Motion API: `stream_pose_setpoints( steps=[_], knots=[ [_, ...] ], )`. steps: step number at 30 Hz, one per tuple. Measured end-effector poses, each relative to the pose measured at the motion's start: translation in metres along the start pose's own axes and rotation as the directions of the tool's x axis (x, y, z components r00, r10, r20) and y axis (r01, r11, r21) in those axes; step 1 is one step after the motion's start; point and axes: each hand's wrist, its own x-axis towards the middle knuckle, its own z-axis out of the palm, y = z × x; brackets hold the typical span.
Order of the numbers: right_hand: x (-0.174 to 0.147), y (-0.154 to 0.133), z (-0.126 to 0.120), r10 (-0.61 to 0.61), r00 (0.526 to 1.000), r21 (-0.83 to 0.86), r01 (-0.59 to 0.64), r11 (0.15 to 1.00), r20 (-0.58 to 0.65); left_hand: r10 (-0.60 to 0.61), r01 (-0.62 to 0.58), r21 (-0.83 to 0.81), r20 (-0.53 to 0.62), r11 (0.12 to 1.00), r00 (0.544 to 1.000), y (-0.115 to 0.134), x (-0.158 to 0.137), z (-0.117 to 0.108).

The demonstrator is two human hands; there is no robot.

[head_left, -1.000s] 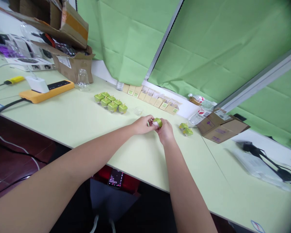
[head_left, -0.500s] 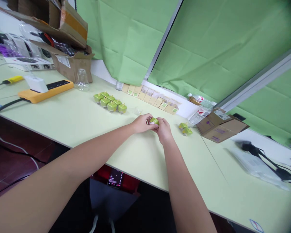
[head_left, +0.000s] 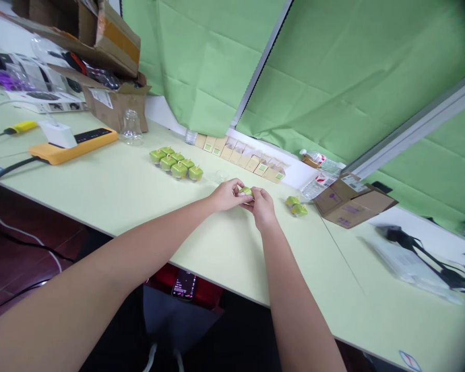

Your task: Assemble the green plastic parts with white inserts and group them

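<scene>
Between both hands, just above the pale table (head_left: 139, 199), is a small green-topped container (head_left: 245, 191). My left hand (head_left: 227, 196) pinches it from the left, and my right hand (head_left: 262, 205) grips its right side. Fingers cover much of its lower part. A cluster of similar green-topped containers (head_left: 179, 169) with small yellow loops stands to the left of my hands. A smaller group of the same green containers (head_left: 296, 206) sits to the right. Just behind my left hand lies a small clear plastic piece (head_left: 218, 176), partly hidden.
Behind my hands a row of small cardboard boxes (head_left: 245, 157) lines the wall. An orange power strip (head_left: 77, 144), a clear jar (head_left: 131, 128) and cartons (head_left: 116, 103) stand left. Right are plastic bottles (head_left: 320, 183), an open carton (head_left: 351, 201) and a black strap (head_left: 430, 258).
The green-topped container has tilted slightly in my fingers, and its top looks flatter from here. Both hands remain in nearly the same place on it.
</scene>
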Motion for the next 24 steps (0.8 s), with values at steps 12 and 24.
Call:
stream_pose_setpoints(
  steps=[12,24],
  knots=[
    [0.0019,0.0040,-0.0014,-0.093,0.995,-0.060,0.091,0.994,-0.028,-0.039,0.039,-0.009,0.005,0.999,0.999,-0.0020,0.0026,-0.0023],
    [0.0078,0.0092,-0.0019,-0.190,0.976,-0.026,0.189,0.982,-0.102,-0.070,0.070,-0.008,0.036,0.998,0.997,-0.0018,0.0033,-0.0011]
  ],
)
